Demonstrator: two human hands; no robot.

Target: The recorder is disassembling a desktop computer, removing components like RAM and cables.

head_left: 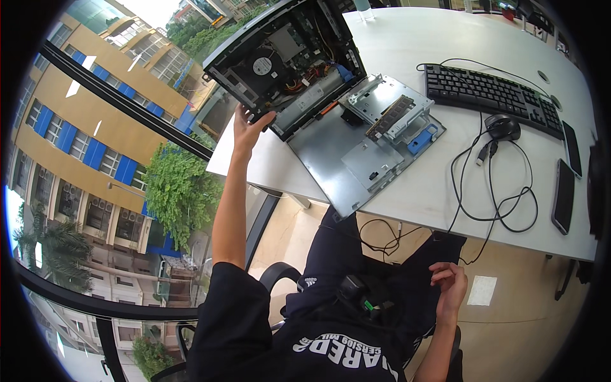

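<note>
An opened desktop computer case point(299, 76) stands at the table's far left, its fan, cables and silver drive or power unit showing. My left hand point(248, 130) grips its near left lower edge, thumb on the inner side and fingers round the outside. From the case a flat metal side panel point(324, 169) lies toward me, its corner past the table edge. On the panel's metal bracket rests a memory stick point(391, 118), beside a blue latch point(422, 140). My right hand point(449, 285) hovers by my right thigh, fingers loosely curled and apart, with nothing visible in it.
A black keyboard point(493, 95), a mouse point(503, 128) with a coiled cable, and two dark phones point(562, 197) lie on the right of the white table point(420, 204). Cables hang below the front edge. A large window point(114, 127) is on the left.
</note>
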